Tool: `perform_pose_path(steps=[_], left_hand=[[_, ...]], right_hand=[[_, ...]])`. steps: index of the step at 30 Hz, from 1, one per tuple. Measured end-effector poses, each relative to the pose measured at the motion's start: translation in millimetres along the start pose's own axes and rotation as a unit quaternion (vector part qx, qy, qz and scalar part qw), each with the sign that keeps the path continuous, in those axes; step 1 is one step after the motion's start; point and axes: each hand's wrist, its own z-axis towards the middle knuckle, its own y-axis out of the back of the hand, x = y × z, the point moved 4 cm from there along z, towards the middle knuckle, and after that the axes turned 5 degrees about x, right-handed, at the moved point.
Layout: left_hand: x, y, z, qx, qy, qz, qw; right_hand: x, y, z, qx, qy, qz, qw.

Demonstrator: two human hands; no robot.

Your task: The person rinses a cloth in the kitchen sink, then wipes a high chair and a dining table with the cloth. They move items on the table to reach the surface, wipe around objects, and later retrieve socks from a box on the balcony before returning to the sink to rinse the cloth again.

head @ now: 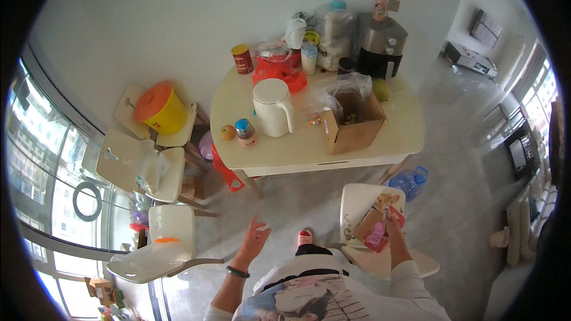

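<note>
My left hand (257, 237) is held in the air over the floor, fingers apart and nothing in it; a dark bracelet (237, 272) circles the wrist. At the right, my right hand (392, 226) reaches down over a white chair (353, 198) and touches the things on its seat. Under and around its fingers lie a red package (378, 244) with a pink label and a piece of brown cardboard (368, 223). Small brown bits (347, 231) are scattered beside them. The fingers are bent, but whether they grip the package is too small to tell.
Ahead stands a table (303, 151) with a white jug (272, 109), an open cardboard box (357, 131), a blue-capped jar (246, 133) and an air fryer (381, 47). Several chairs (171, 214) line the left, one bearing a yellow bucket (169, 113). A blue water bottle (408, 183) stands beyond the right chair.
</note>
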Motion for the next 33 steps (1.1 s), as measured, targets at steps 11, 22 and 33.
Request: perform_pose_path(steps=[11,22,33], left_hand=[[-98,-54,188,0.153,-0.128,0.23,0.952],[-118,-133,388,0.143,0.035,0.394,0.907],[-94,-153,460,0.091,0.062,0.487,0.866]], right_hand=[[22,-32,3,0.048,-0.056,0.161,0.984],[46,-60,-38,0.035,-0.055,0.439,0.896],[43,-43,-15,0.071,-0.155,0.435,0.884]])
